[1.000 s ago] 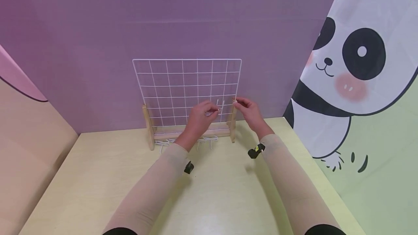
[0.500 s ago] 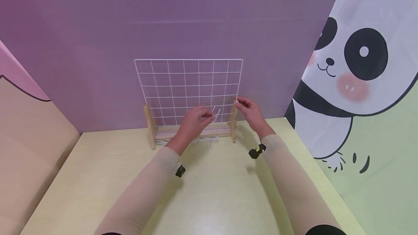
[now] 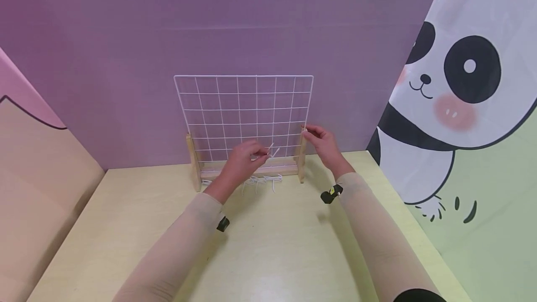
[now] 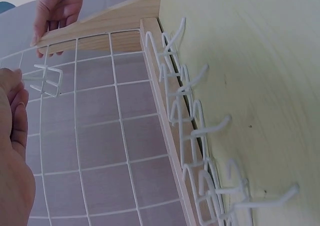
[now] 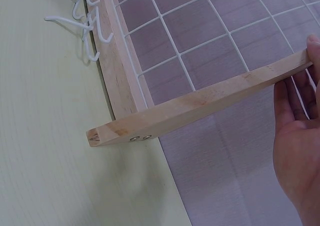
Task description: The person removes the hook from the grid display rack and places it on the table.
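Observation:
My left hand [image 3: 242,160] pinches a small white wire hook [image 3: 276,152] by its stem in front of the grid's lower right part. In the left wrist view, the hook's two-pronged end [image 4: 61,78] points toward the grid; whether it touches the wires I cannot tell. The white wire grid panel [image 3: 243,76] stands upright in a wooden stand [image 3: 277,170]. With my right hand [image 3: 329,148] I grip the top of the stand's right wooden post [image 5: 210,100] at the grid's edge, thumb on one side and fingers on the other.
Several more white wire hooks [image 3: 272,178] lie in a row on the pale wooden table [image 3: 268,255], along the stand's front bar. Behind the stand rises a purple backdrop [image 3: 243,22]. A panda-printed sheet [image 3: 482,120] hangs at the right.
My left hand has moved left and slightly down with the hook, which now tilts more. The right hand stays on the post.

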A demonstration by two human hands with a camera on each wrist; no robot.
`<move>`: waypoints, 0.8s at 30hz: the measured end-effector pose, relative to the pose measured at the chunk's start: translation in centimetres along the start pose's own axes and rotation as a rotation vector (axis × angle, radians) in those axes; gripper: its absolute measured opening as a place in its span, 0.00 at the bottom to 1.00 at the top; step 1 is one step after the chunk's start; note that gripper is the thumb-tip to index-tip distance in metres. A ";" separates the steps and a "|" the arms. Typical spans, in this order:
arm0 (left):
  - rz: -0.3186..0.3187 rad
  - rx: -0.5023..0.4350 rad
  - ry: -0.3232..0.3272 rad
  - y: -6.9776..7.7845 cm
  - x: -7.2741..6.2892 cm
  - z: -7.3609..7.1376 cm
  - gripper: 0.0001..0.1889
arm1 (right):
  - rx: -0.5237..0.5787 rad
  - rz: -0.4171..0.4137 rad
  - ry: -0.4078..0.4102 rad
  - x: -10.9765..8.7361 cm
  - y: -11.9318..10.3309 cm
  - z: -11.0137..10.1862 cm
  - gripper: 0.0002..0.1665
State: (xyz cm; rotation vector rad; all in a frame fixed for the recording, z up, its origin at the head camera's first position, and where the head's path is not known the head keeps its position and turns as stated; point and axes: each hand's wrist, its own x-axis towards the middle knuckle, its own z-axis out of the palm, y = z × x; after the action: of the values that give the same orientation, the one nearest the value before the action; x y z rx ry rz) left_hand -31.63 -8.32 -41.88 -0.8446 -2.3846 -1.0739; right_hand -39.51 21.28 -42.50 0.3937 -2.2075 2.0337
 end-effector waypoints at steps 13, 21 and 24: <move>-0.010 0.046 -0.016 -0.4 -1.3 -0.6 0.04 | -0.003 -0.001 -0.002 0.3 0.4 -0.2 0.24; 0.015 0.060 -0.037 -0.7 -2.2 -0.9 0.04 | 0.004 -0.005 0.004 0.3 0.4 -0.1 0.24; 0.034 0.076 -0.036 -1.0 -2.6 -1.0 0.04 | 0.006 0.002 0.005 0.3 0.5 -0.1 0.24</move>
State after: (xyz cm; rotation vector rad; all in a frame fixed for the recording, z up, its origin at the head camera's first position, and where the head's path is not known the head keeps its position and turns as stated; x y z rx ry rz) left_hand -30.27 -10.58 -43.30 -0.8819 -2.4151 -0.9567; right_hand -39.89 21.34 -42.86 0.3875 -2.2006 2.0399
